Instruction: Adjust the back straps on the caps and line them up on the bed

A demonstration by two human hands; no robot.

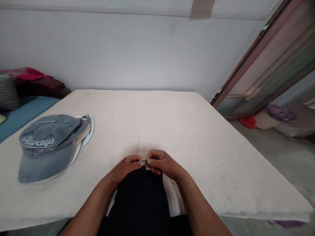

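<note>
In the middle of the near side of the table, my left hand [128, 168] pinches a small silver buckle [143, 162] between thumb and fingers. My right hand [164, 163] is closed at the buckle's right side, gripping a thin black strap end [147, 162] that meets it. Directly below both hands spreads black fabric [142, 200], reaching down to the bottom of the view between my forearms; whether it is a cap or clothing I cannot tell. To the left lies a stack of caps [49, 141], the top one grey-blue with white "Always" lettering.
A cream textured cloth [197, 137] covers the table, which meets a pale wall [123, 49] at the back. Cushions and a blue mat [39, 105] are beyond the left edge. A glazed door [261, 72] and a purple bundle [280, 113] stand off to the right.
</note>
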